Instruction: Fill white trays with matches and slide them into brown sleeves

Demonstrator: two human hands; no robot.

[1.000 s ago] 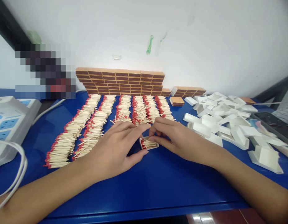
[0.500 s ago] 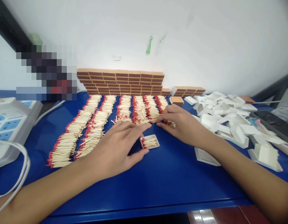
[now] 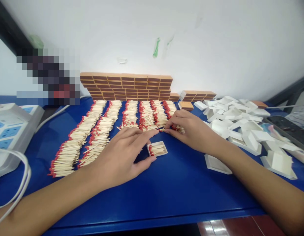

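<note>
Six rows of wooden matches [image 3: 81, 133] lie on the blue table [image 3: 171, 190] in the head view. Each stick is thin, pale and straight, with a red head facing left; the table surface is smooth and glossy. One small white tray [image 3: 162, 144], rectangular and shallow with thin walls, rests on the table in front of the rows, near the middle. It is partly filled with matches, red heads at its left end.

Left hand [image 3: 122, 157]: thumb and fingers spread wide in a C-shape around the tray's left end, one fingertip at the tray's corner; nothing is gripped. Right hand [image 3: 185, 127]: thumb and fingertips nearly together at loose matches by the near ends of the rows. Whether any match is pinched cannot be told.

Quantities: one large stack of matchboxes [image 3: 127, 86], brown-sided with orange tops; one shorter stack [image 3: 197, 96] of two layers; one single matchbox [image 3: 185, 106] in front of it. Empty trays [image 3: 245, 123], white and angular, form an overlapping pile on the right, too many to count. One power strip [image 3: 31, 131], white with blue socket faces, stands at left.
</note>
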